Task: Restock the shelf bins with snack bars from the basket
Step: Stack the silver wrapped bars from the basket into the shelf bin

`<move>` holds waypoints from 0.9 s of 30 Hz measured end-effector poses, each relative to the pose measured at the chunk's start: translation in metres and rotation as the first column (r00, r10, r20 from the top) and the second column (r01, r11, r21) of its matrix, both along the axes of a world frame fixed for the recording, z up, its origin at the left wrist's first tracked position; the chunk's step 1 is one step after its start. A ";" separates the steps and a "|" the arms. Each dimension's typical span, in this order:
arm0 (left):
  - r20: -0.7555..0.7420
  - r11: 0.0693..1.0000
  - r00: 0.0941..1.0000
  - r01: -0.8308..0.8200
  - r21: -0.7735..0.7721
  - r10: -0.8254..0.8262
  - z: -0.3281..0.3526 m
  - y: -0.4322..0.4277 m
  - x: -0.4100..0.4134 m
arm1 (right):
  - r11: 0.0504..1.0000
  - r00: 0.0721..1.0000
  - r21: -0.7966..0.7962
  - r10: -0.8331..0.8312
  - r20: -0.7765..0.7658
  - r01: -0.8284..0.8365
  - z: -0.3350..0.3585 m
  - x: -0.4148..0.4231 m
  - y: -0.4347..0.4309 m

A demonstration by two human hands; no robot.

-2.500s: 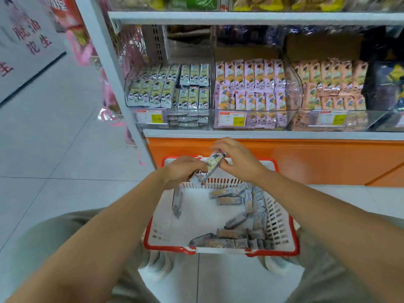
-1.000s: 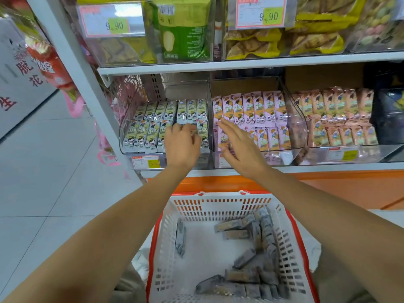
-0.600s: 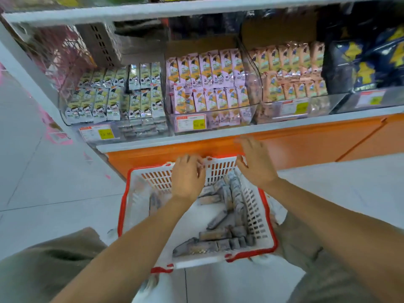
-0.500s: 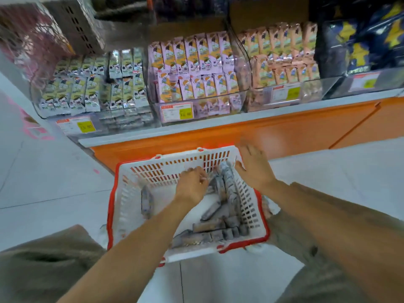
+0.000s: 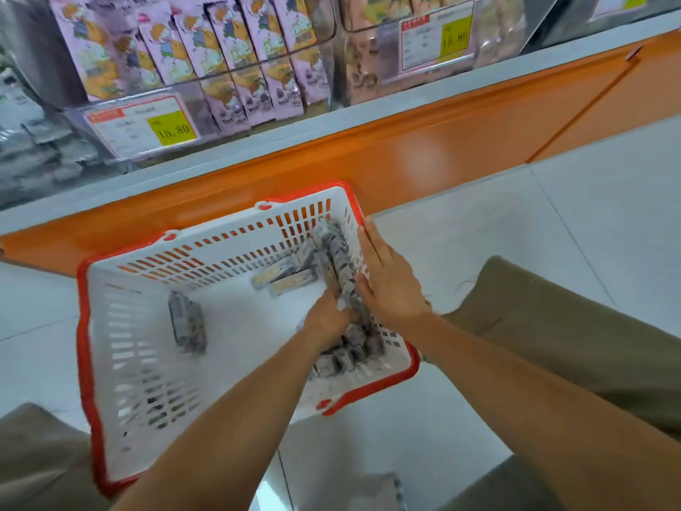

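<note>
Inside the slotted white plastic basket [image 5: 206, 260], at three o'clock, the left hand [image 5: 326, 320] curls among glossy oblong snack bars [image 5: 283, 280], grip unclear; the right hand [image 5: 387, 282] lies flat against its wall.

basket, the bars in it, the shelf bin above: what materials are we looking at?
Basket: moulded plastic with white slotted walls and a red rim, fairly matte. Snack bars: thin film wrappers, probably plastic or foil laminate, printed grey and slightly shiny; blur hides detail. Shelf bin: clear rigid plastic, likely acrylic, glossy; packs show through it.
</note>
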State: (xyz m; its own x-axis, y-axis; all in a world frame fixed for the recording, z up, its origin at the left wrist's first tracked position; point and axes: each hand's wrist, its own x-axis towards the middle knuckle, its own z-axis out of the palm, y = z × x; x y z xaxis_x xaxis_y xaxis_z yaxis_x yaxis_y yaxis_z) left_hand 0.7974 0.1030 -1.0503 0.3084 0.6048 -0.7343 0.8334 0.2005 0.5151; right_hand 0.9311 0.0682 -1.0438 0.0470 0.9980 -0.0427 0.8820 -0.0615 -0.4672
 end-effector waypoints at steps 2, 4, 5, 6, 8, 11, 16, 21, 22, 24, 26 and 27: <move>0.072 0.994 0.992 -0.098 -0.036 0.101 -0.009 0.002 0.006 | 1.000 1.000 0.018 0.001 -0.015 -0.001 0.002 0.000 -0.001; 0.113 0.984 0.979 -0.163 -0.079 0.171 -0.026 0.006 0.011 | 1.000 1.000 0.020 -0.014 -0.019 0.014 0.006 -0.001 0.000; 0.116 0.979 0.974 -0.185 -0.090 0.194 -0.035 0.008 0.013 | 1.000 1.000 0.023 -0.020 -0.021 0.021 0.007 -0.001 0.000; 0.115 0.976 0.971 -0.199 -0.088 0.209 -0.045 0.009 0.014 | 0.999 0.999 0.029 -0.024 -0.024 0.025 0.008 -0.001 0.000; 0.079 0.977 0.975 -0.204 -0.056 0.208 -0.057 0.012 0.018 | 0.999 0.999 0.037 -0.025 -0.025 0.026 0.009 -0.001 0.001; 0.023 0.991 0.992 -0.126 0.041 0.126 -0.063 0.012 0.019 | 0.999 1.000 0.034 -0.020 -0.019 0.020 0.009 -0.001 0.000; 0.176 0.962 0.948 -0.271 0.009 0.265 -0.035 0.017 0.006 | 1.000 0.999 0.022 -0.017 -0.046 0.018 0.009 0.000 0.000; 0.314 0.724 0.653 -0.604 -0.332 0.689 0.015 0.039 -0.028 | 0.999 1.000 -0.036 -0.013 0.026 0.014 0.011 0.000 0.000; 0.332 0.672 0.585 -0.636 -0.380 0.740 0.026 0.041 -0.037 | 0.998 0.999 -0.053 -0.013 0.040 0.015 0.013 0.000 0.000; 0.384 0.637 0.510 -0.655 -0.406 0.770 0.044 0.042 -0.054 | 0.997 0.999 -0.081 0.002 0.052 0.002 0.020 0.000 0.002; 0.418 0.634 0.480 -0.645 -0.427 0.771 0.061 0.041 -0.072 | 0.993 0.997 -0.117 0.011 0.074 -0.002 0.028 0.000 0.005; 0.426 0.621 0.457 -0.638 -0.454 0.781 0.068 0.039 -0.081 | 0.989 0.996 -0.149 0.006 0.094 0.008 0.032 -0.001 0.008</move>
